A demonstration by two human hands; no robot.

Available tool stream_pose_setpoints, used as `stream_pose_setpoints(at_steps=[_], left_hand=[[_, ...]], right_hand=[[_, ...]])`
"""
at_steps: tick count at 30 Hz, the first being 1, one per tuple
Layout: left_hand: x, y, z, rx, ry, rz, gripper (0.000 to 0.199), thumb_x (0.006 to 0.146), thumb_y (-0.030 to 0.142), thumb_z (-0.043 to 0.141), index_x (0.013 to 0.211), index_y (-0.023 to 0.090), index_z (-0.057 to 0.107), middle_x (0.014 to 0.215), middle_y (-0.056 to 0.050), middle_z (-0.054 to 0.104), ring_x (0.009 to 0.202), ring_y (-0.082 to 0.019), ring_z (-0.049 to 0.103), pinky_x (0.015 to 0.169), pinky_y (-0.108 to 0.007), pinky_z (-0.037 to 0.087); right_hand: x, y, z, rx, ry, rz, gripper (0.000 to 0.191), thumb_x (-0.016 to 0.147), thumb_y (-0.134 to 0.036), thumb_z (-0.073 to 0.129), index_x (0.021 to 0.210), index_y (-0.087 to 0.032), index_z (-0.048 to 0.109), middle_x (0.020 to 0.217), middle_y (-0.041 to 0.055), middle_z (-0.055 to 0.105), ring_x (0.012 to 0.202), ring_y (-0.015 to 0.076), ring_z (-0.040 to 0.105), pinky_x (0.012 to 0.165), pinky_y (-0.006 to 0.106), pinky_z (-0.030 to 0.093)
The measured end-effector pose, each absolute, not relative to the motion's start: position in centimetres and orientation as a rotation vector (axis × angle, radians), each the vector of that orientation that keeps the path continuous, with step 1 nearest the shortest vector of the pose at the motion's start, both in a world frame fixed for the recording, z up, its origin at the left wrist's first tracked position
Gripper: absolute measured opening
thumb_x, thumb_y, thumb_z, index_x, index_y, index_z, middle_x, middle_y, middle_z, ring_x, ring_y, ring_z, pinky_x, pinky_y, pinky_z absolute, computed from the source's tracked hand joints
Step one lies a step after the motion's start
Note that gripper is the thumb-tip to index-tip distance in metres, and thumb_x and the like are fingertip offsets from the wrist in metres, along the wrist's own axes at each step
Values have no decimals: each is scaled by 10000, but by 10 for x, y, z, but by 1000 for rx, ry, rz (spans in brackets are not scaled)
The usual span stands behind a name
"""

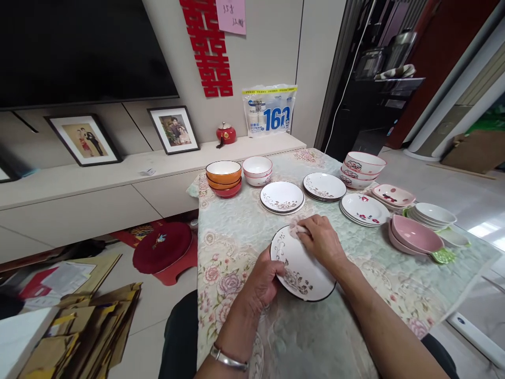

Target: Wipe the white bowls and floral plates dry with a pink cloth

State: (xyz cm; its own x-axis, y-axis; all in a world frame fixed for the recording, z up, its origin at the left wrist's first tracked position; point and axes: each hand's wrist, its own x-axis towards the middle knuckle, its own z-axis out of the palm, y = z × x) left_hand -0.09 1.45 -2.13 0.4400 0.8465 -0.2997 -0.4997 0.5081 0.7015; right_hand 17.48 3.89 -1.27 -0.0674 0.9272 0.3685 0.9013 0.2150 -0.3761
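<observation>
A white plate [303, 263] with a dark rim and brown flower print is held tilted above the near part of the table. My left hand [264, 279] grips its left edge, thumb on the face and fingers underneath. At the plate's upper edge, my right hand [321, 239] is closed on a pale, crumpled cloth or tissue [296, 229], pressed against the surface. Just beyond lies a short stack of matching plates [282, 196], with another stack of dark-rimmed plates [324, 186] to its right.
Orange and red bowls [223, 179] and white bowls [257, 169] stand at the back left of the flowered tablecloth [232, 247]. Rightward are cherry-print plates [364, 209], tall bowls [363, 168], pink leaf-handled bowls [417, 235] and small white dishes [434, 213]. A red stool [163, 247] stands left.
</observation>
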Motion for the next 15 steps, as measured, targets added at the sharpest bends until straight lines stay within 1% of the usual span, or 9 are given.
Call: stream_pose_setpoints(at_steps=[2,3,4,6,7,9,11,12,15], left_hand=[[0,13,-22,582,702,887,629,426,-6,485,1004,148,678,821,-37,706,770,-199,615,670,-266,442],[0,13,-22,583,701,886,612,425,-8,484,982,151,681,804,-30,702,757,-195,612,669,-265,440],[1,13,-22,582,701,890,580,423,-10,483,943,152,683,776,-22,693,730,-187,606,662,-263,436],[2,12,-22,578,706,909,491,414,-13,485,839,146,675,722,-7,669,669,-167,585,643,-257,426],[1,12,-22,577,713,921,447,410,-14,487,790,142,665,700,-3,656,645,-158,572,629,-254,419],[1,11,-22,572,724,921,415,405,-11,488,756,140,652,675,1,639,628,-153,560,612,-251,407],[0,12,-21,582,720,892,486,408,-10,486,831,146,666,694,-2,649,663,-165,569,619,-252,405],[-1,12,-21,591,717,877,533,410,-9,485,883,149,672,716,-7,661,688,-172,575,628,-253,407],[-2,12,-20,613,717,853,628,406,-6,484,986,148,671,808,-31,694,776,-196,591,674,-263,420]], right_hand=[[175,37,-13,-1785,-1910,-2,158,858,-214,560,966,-182,672,916,131,601,902,286,503,779,411,424],[170,34,-13,-1757,-1921,30,147,857,-213,562,957,-182,666,919,128,601,908,284,509,781,407,427],[163,32,-13,-1679,-1954,97,142,862,-211,560,962,-189,659,935,118,606,924,275,516,792,397,431],[147,26,-11,-1414,-2052,331,137,846,-186,586,965,-217,647,944,65,624,926,226,544,819,352,441],[141,25,-11,-1298,-2096,424,168,842,-169,590,989,-228,643,963,45,629,945,207,552,834,331,442],[138,25,-8,-1194,-2145,521,201,836,-148,595,1012,-234,643,990,27,634,969,184,556,854,307,436],[147,29,-5,-1293,-2139,492,174,848,-165,593,1000,-223,654,990,37,631,973,189,547,849,306,428],[155,32,-4,-1405,-2111,436,146,856,-184,590,980,-213,661,973,48,627,962,199,541,835,312,423],[178,39,-2,-1798,-1984,213,161,872,-222,574,990,-169,668,928,92,608,923,241,521,791,341,406]])
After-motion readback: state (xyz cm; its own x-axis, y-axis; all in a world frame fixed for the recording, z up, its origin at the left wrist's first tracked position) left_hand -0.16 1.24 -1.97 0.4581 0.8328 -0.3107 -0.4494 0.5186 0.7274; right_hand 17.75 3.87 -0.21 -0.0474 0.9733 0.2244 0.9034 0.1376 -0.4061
